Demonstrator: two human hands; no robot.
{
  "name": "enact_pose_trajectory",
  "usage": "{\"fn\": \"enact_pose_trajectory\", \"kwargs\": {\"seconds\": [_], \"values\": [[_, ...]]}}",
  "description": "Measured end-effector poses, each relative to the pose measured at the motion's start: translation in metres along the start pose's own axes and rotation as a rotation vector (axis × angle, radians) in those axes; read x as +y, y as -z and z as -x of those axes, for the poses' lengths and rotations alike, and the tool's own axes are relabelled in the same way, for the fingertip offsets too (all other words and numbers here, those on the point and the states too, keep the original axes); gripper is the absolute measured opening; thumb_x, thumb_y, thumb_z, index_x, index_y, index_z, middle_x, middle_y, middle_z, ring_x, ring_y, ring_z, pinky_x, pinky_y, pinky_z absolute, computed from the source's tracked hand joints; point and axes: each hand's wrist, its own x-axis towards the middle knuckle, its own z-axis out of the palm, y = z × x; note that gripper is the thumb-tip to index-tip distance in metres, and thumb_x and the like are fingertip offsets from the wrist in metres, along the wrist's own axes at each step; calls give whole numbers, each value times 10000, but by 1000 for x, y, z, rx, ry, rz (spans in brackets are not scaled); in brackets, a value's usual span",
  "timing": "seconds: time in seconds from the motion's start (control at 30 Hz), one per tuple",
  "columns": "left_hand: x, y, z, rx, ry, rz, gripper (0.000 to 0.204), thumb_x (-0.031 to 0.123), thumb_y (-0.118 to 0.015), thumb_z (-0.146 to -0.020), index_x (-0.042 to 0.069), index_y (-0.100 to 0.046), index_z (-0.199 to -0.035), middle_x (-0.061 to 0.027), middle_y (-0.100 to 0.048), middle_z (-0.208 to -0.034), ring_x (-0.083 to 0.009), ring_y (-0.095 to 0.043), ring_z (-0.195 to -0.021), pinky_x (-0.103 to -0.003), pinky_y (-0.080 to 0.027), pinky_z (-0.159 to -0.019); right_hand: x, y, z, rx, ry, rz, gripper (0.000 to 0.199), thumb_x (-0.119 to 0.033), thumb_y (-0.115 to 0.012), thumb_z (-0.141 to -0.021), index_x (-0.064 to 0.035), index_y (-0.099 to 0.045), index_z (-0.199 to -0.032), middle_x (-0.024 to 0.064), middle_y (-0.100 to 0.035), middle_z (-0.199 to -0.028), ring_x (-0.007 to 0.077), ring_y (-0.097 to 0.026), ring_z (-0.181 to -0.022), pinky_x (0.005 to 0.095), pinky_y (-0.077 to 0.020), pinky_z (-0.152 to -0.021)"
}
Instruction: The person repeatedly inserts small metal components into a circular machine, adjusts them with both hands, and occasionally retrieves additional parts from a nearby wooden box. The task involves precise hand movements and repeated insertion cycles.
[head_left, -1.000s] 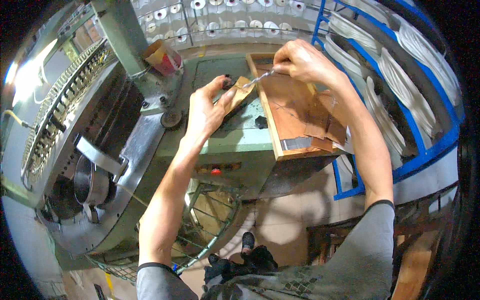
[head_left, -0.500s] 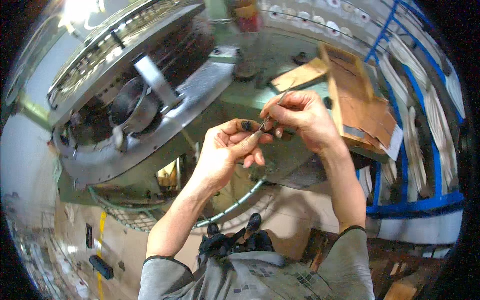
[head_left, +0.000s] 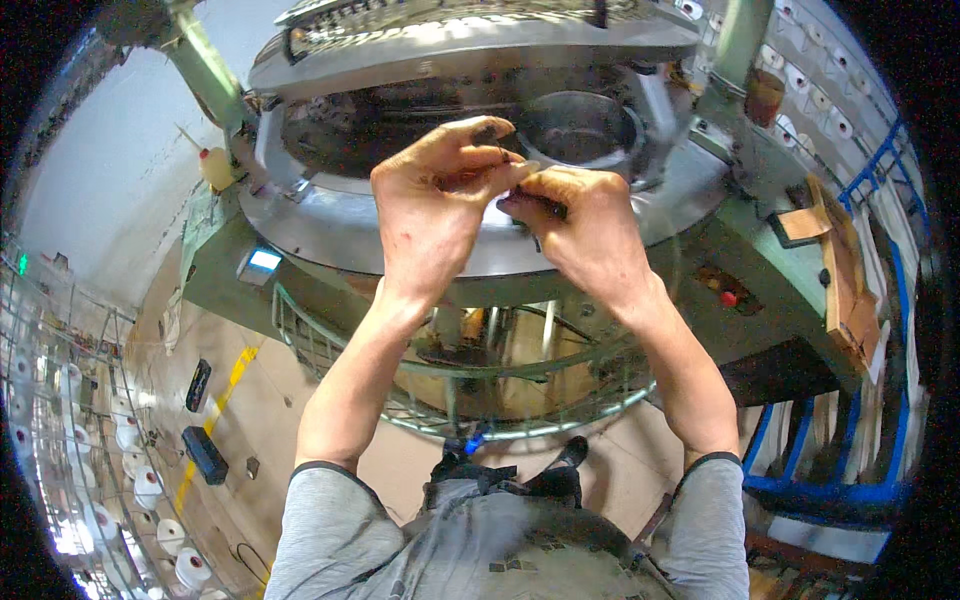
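Note:
My left hand (head_left: 430, 215) is raised in front of the round machine, its thumb and fingers closed in a pinch. Dark stains or a dark wrap show on one of its fingertips. Touching it, the fingers of my right hand (head_left: 595, 230) are curled and pressed together. Whatever lies between the fingertips is too small and too covered to name. Both hands are above the near rim of the machine's smooth metal ring (head_left: 350, 235). Behind them the machine's dark opening holds a metal cylinder (head_left: 580, 130).
A curved green guard rail (head_left: 530, 370) runs below the ring. At the right is an open cardboard box (head_left: 850, 290) on the green machine table, with a red button (head_left: 728, 298) nearby. A small lit screen (head_left: 264, 260) and a yellowish bottle (head_left: 216, 168) are at the left.
My view has swung left from the cardboard box to face the machine's ring. My hands stay together; the thin metal tool seen in my right fingers earlier is now hidden.

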Motion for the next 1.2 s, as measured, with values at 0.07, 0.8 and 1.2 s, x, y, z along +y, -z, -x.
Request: {"fn": "enact_pose_trajectory", "kwargs": {"seconds": [0.07,0.8,1.2], "values": [[-17,52,-14,-21,20,77,350,-15,-735,-809,-29,-636,-1144,-149,-732,-901,-178,-712,-803,-284,-582,-756,-12,-43,-17,-15,-147,-76,231,-99,-762,-793,21,-716,-985,131,-733,-858,138,-681,-726,270,-526,-669],[-93,159,-21,181,341,546,243,-65,-731,-791,-87,-587,-986,-203,-690,-854,-281,-720,-778,-370,-638,-695,-53,-169,-41,167,133,675,147,10,-671,-734,-54,-678,-866,76,-658,-838,275,-614,-773,382,-520,-653],[-89,154,-20,-22,383,335,199,3,-841,-674,44,-695,-803,-54,-702,-765,-109,-641,-692,-265,-519,-688,-35,-163,-30,152,-376,-366,139,-87,-728,-794,-1,-744,-903,116,-728,-776,151,-660,-664,299,-502,-621]]}}
